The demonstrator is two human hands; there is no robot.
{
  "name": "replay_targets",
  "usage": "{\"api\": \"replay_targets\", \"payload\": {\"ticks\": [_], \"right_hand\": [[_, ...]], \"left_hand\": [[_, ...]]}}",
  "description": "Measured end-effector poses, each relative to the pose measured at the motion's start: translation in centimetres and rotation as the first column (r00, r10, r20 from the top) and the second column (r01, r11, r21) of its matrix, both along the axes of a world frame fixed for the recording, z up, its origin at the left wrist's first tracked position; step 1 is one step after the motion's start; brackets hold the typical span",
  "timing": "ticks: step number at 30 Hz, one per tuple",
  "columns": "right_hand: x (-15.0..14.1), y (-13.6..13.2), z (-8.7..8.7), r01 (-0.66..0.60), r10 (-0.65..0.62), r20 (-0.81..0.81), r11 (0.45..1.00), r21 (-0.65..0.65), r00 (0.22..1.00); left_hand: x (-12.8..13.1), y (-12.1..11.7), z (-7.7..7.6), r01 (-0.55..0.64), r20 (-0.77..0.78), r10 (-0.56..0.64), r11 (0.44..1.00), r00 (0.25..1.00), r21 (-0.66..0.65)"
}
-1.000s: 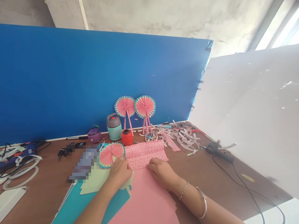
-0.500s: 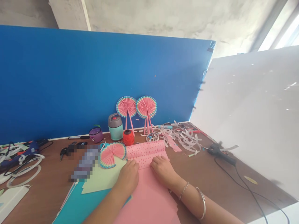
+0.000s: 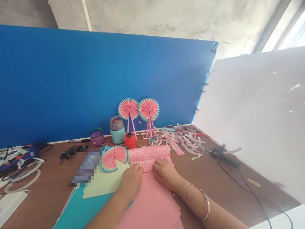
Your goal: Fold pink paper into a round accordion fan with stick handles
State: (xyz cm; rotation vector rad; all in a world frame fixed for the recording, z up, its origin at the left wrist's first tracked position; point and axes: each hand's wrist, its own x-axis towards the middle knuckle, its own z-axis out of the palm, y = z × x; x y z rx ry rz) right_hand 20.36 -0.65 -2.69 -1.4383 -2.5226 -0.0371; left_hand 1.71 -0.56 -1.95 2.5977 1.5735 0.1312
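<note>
A pink sheet of paper with small red dashes (image 3: 150, 155), its far part creased into pleats, lies across plain pink sheets (image 3: 152, 203). My left hand (image 3: 132, 178) grips its near edge on the left, fingers curled over the paper. On the right side of that same edge, my right hand (image 3: 164, 171) is closed too, fingers together and bent down. Both thumbs are mostly hidden. Just left of the patterned sheet, a partly opened pleated pink paper fan (image 3: 113, 159) with a blue and cream rim rests on pale green paper (image 3: 102, 184).
Two round pleated fans (image 3: 128, 109) lean on the blue board (image 3: 71, 79). Before them stand a teal food jar (image 3: 117, 133), a red roll (image 3: 130, 141) and a purple cup (image 3: 97, 137). White paper strips (image 3: 190, 141) lie at the back right, near a corded glue gun (image 3: 224, 156).
The patterned paper's far edge has shifted slightly, its right end a little lower. Both hands stay on the near edge with only small finger movement.
</note>
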Motion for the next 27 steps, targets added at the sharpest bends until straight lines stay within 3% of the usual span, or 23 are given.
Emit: {"api": "replay_targets", "payload": {"ticks": [4, 10, 21, 27], "right_hand": [[0.2, -0.2, 0.1, 0.009, -0.023, -0.185, 0.997, -0.075, 0.983], [1.0, 0.5, -0.5, 0.028, -0.115, -0.408, 0.977, -0.213, 0.906], [1.4, 0.9, -0.3, 0.219, -0.285, -0.304, 0.948, -0.233, 0.909], [1.9, 0.9, -0.2, 0.235, -0.268, -0.216, 0.958, -0.167, 0.939]], "left_hand": [[-0.5, 0.2, -0.2, -0.01, 0.119, 0.008, 1.0, 0.993, 0.009], [-0.9, 0.9, -0.1, -0.088, 0.371, 0.125, 0.99, 0.92, -0.113], [-1.0, 1.2, -0.7, -0.129, 0.383, 0.163, 0.985, 0.909, -0.111], [-1.2, 1.9, -1.5, -0.16, 0.393, 0.213, 0.974, 0.895, -0.162]]}}
